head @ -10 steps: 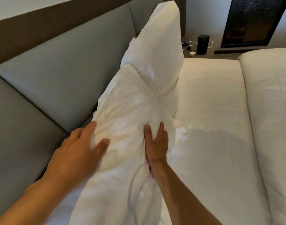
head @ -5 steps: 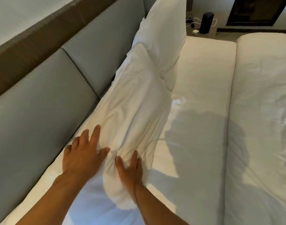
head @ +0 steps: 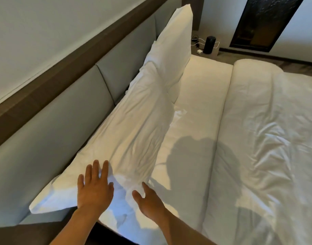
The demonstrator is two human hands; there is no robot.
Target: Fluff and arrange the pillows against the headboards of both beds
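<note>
White, creased cotton fills the middle of the frame: a near pillow [head: 134, 138] is laid lengthwise along the grey padded headboard [head: 66, 121], its long upper edge leaning against the padding and its lower side resting on the bed [head: 201, 106]. One corner of it is seen sticking out at the lower left, past the mattress edge. A second pillow [head: 174, 48] is stood upright behind it, toward the upper centre of the frame, propped against the same headboard and touching the far end of the first.

The left hand [head: 94, 190] is laid flat on the near end of the near pillow, palm down, with the fingers spread apart and no fabric gathered in the grip. The right hand [head: 149, 200] is placed just right of it, at the lower centre, its fingers open and loosely curved, the fingertips touching the crumpled end of the pillow; nothing is clamped in its grip. Both bare forearms are seen entering from the bottom edge.

A rumpled white duvet [head: 268, 138] is spread over the right half of the frame. A shadow of the person is cast across sheet and duvet. At the upper right, a black cylindrical device [head: 210, 45] with white cables is seen beside the bed, next to a dark framed panel [head: 264, 22] on the wall.
</note>
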